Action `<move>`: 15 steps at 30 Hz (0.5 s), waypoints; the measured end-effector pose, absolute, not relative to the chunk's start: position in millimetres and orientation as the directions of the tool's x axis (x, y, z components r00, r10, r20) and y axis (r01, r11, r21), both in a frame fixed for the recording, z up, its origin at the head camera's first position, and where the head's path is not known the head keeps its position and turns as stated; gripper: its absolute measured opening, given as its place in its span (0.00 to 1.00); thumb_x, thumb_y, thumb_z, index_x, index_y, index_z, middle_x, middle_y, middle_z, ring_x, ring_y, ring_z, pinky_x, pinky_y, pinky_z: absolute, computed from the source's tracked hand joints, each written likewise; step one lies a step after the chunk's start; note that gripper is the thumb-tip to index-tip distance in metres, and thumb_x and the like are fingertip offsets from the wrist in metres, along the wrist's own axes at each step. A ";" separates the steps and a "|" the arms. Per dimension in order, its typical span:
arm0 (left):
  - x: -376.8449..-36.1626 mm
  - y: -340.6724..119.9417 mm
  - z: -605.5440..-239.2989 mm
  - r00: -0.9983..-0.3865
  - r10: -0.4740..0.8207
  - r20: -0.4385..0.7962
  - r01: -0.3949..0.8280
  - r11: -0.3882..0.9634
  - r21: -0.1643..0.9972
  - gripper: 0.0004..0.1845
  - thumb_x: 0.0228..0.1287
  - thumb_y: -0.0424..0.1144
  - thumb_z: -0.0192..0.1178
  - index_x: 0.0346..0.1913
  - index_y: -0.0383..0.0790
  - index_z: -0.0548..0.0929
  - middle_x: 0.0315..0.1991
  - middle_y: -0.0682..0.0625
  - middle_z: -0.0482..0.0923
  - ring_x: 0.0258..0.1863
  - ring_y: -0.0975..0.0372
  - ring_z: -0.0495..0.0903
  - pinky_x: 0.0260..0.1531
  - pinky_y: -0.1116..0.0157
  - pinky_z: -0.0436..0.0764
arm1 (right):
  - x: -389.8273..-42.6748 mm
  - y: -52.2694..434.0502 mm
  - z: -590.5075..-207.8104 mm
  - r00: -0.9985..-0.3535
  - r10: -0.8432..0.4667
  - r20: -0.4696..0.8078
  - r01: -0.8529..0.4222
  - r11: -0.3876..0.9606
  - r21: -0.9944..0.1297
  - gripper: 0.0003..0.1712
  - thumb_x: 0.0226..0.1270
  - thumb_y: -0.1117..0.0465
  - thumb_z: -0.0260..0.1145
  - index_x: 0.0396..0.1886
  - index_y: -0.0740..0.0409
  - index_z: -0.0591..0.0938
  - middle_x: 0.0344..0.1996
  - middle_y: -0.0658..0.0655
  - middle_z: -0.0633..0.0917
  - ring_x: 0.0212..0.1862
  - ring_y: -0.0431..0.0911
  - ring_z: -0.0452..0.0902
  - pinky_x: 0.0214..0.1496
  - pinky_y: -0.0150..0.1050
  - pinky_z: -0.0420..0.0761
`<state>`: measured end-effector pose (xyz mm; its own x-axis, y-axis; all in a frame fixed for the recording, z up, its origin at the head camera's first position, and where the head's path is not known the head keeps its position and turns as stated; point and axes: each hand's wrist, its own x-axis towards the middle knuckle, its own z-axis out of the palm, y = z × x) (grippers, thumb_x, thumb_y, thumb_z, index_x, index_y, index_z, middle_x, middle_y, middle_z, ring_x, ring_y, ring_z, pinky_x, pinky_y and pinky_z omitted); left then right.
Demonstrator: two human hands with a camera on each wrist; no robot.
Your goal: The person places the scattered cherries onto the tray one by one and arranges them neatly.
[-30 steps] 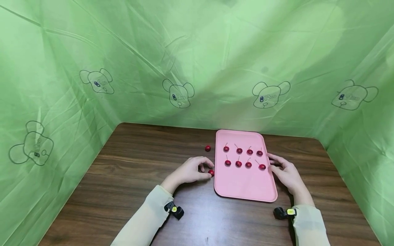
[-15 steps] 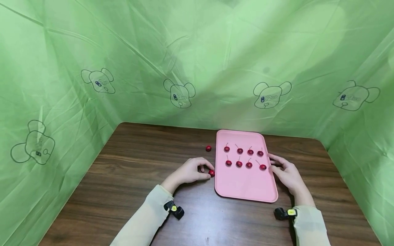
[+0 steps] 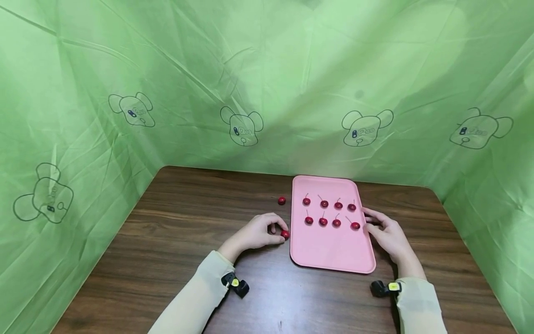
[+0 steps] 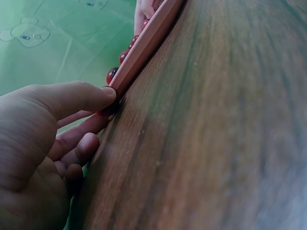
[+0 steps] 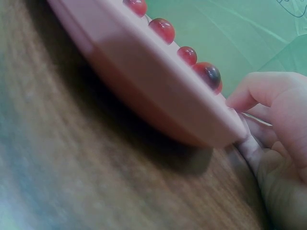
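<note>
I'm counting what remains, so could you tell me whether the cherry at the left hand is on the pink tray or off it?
Off it: the cherry lies on the wooden table, pinched by the left hand beside the pink tray.

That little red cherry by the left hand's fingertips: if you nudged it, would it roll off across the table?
Probably, a little. The cherry looks round and glossy, and it lies on the smooth wooden table, so a nudge would likely send it rolling. The left hand pinches it against the pink tray edge, which should check it. It looks small, so likely light and easy to lift.
</note>
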<state>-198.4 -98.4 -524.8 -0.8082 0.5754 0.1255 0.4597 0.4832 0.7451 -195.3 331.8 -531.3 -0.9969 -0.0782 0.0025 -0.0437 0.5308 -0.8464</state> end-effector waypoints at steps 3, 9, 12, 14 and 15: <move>-199.4 -99.3 -526.0 -0.813 0.566 0.138 0.460 0.479 0.748 0.10 0.66 0.37 0.78 0.48 0.49 0.89 0.39 0.53 0.83 0.38 0.63 0.80 0.40 0.67 0.79 | -195.6 331.9 -531.5 -0.997 -0.078 -0.004 -0.039 0.533 -0.845 0.31 0.83 0.59 0.66 0.80 0.60 0.75 0.63 0.70 0.84 0.52 0.32 0.80 0.49 0.24 0.81; -203.0 -102.1 -528.1 -0.823 0.552 0.136 0.437 0.461 0.772 0.09 0.68 0.39 0.76 0.47 0.51 0.88 0.35 0.56 0.82 0.36 0.64 0.81 0.36 0.67 0.80 | -196.4 332.8 -532.3 -0.997 -0.075 -0.001 -0.039 0.534 -0.844 0.30 0.83 0.60 0.66 0.80 0.59 0.75 0.63 0.70 0.84 0.51 0.29 0.80 0.49 0.24 0.81; -203.5 -102.7 -528.2 -0.829 0.544 0.130 0.419 0.449 0.789 0.09 0.68 0.39 0.76 0.47 0.51 0.88 0.34 0.57 0.83 0.35 0.65 0.82 0.34 0.67 0.81 | -196.6 332.6 -532.9 -0.997 -0.076 0.002 -0.042 0.525 -0.850 0.30 0.82 0.60 0.66 0.80 0.60 0.75 0.63 0.70 0.85 0.51 0.29 0.80 0.49 0.24 0.81; -203.8 -102.6 -528.3 -0.832 0.540 0.128 0.410 0.443 0.797 0.10 0.67 0.39 0.76 0.47 0.51 0.87 0.33 0.58 0.83 0.34 0.66 0.82 0.33 0.67 0.81 | -196.8 332.4 -533.3 -0.997 -0.074 0.003 -0.041 0.524 -0.851 0.31 0.82 0.60 0.67 0.80 0.60 0.75 0.63 0.70 0.85 0.52 0.30 0.80 0.49 0.24 0.81; -203.8 -102.6 -528.1 -0.834 0.537 0.128 0.406 0.440 0.801 0.10 0.67 0.38 0.76 0.47 0.51 0.87 0.33 0.58 0.83 0.34 0.66 0.81 0.33 0.67 0.81 | -196.9 332.3 -533.4 -0.997 -0.076 0.002 -0.041 0.524 -0.851 0.31 0.83 0.60 0.67 0.80 0.60 0.75 0.63 0.70 0.84 0.52 0.30 0.80 0.49 0.24 0.80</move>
